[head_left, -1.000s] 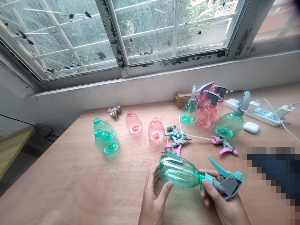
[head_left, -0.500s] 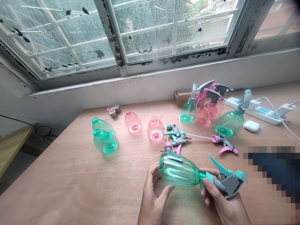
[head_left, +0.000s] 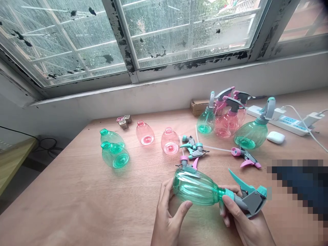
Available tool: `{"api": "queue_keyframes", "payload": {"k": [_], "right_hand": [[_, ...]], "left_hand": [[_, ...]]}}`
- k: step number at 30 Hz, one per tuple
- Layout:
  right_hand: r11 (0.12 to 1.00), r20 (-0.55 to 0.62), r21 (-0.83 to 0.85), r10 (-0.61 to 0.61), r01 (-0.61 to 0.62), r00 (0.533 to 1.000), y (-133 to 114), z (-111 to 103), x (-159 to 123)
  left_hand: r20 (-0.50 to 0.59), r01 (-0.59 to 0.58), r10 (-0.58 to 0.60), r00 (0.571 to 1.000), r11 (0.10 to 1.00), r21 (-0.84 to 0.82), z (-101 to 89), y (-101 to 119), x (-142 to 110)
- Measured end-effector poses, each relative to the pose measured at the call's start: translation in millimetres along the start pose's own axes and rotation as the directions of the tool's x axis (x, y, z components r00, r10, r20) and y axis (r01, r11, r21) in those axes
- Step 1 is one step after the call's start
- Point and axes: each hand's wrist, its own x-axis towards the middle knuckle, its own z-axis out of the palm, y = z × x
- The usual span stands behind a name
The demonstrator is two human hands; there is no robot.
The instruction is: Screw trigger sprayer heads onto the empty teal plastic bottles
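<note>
A green spray bottle (head_left: 194, 188) with a grey and turquoise trigger head (head_left: 252, 201) lies sideways in the air above the near part of the table. My left hand (head_left: 169, 212) cups its rounded base, fingers passing behind it and thumb at its lower edge. At the turquoise collar, my right hand (head_left: 242, 213) pinches the neck between thumb and fingers. Just beyond the bottle lie loose trigger heads: turquoise ones (head_left: 196, 148), a pink one (head_left: 185, 162) partly covered by the bottle, and another pink one (head_left: 247, 158) to the right.
Two green bottles without heads (head_left: 115, 155) stand left; two pink ones (head_left: 170, 141) stand mid-table. Complete spray bottles (head_left: 227, 124) cluster at the back right, near a cardboard box (head_left: 200, 107), a power strip (head_left: 289, 124) and a white case (head_left: 276, 137). Small blocks (head_left: 123, 123) sit near the wall.
My left thumb has shifted slightly to the right along the bottle's lower edge. Bottle and right hand stay almost where they were.
</note>
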Motion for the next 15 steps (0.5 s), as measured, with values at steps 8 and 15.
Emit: {"api": "queue_keyframes", "payload": {"k": [8,15], "right_hand": [[1.0,0.018,0.013,0.004,-0.004,1.0,0.7,-0.9,1.4],[1.0,-0.014,0.024,0.011,-0.01,1.0,-1.7,3.0,-1.0]], "left_hand": [[-0.008,0.06,-0.061,0.998,0.996,-0.07,-0.8,-10.2,-2.2],[-0.053,0.078,-0.08,0.995,0.996,-0.054,1.8,-8.8,-7.0]]}}
